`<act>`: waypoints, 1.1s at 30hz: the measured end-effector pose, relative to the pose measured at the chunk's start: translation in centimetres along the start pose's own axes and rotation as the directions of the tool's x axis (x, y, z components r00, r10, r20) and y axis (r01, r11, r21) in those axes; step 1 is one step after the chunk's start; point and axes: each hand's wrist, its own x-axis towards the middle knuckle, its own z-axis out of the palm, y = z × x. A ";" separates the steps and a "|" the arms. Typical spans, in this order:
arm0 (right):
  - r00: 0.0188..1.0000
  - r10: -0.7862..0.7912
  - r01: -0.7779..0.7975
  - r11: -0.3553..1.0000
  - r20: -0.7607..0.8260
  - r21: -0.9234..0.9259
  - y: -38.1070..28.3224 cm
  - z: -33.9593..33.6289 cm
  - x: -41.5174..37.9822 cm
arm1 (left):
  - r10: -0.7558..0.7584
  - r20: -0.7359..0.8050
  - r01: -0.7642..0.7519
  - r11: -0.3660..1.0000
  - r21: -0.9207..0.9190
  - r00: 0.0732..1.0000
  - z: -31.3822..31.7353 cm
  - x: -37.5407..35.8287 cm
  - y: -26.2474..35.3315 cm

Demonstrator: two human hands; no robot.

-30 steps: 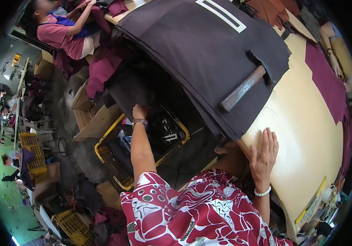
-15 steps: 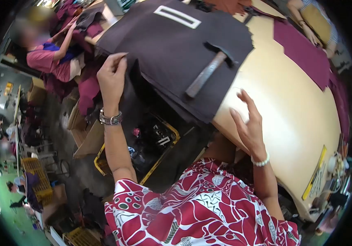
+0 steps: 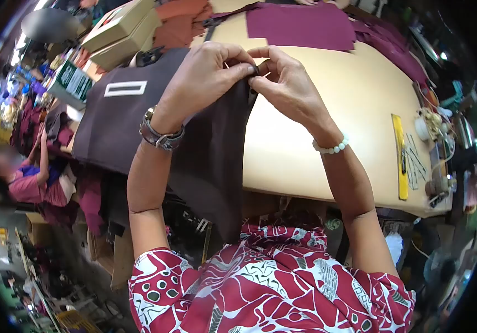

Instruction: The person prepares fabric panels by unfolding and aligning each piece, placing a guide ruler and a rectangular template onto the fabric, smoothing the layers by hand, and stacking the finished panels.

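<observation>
My left hand (image 3: 208, 77), with a watch at the wrist, pinches the edge of a dark brown fabric sheet (image 3: 210, 161). Thumb and fingertips of my right hand (image 3: 288, 89), with a pale bead bracelet, meet it there and pinch the same edge. From my fingers the sheet hangs down past the table edge towards my lap. Behind it lies more of the dark fabric, with a white rectangular frame (image 3: 125, 89) on top. Whatever lies behind my left forearm and the raised sheet is hidden.
The pale table (image 3: 327, 150) carries maroon fabric (image 3: 299, 25) at the back. On the right are a yellow ruler (image 3: 399, 158) and thin metal rods (image 3: 414, 161). Cardboard boxes (image 3: 119, 28) stand at the back left. A person in pink (image 3: 30, 180) handles fabric at the left.
My two hands, apart before, have come together at the fabric edge, which is now raised. The hammer seen on the dark stack no longer shows. The view has turned right.
</observation>
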 end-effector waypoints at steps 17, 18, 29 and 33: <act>0.833 -0.288 -0.167 0.683 -0.472 -0.711 13.5 -20.1 9.9 | 0.070 -0.118 0.037 0.690 0.723 0.991 3.2 18.4 -4.5; 0.758 -0.389 -0.129 0.698 -0.524 -0.704 13.0 -21.6 10.3 | 0.172 -0.224 0.034 0.716 0.698 0.959 2.8 18.4 -3.0; 0.721 0.380 -0.441 0.897 -0.580 0.040 15.2 -24.4 -13.4 | 0.400 0.056 -0.365 0.761 0.536 0.915 12.9 3.2 -2.0; 0.627 0.558 -0.557 0.809 -0.544 0.188 15.5 -23.2 -19.1 | 0.287 0.147 -0.322 0.825 0.464 0.947 14.7 -1.2 -2.0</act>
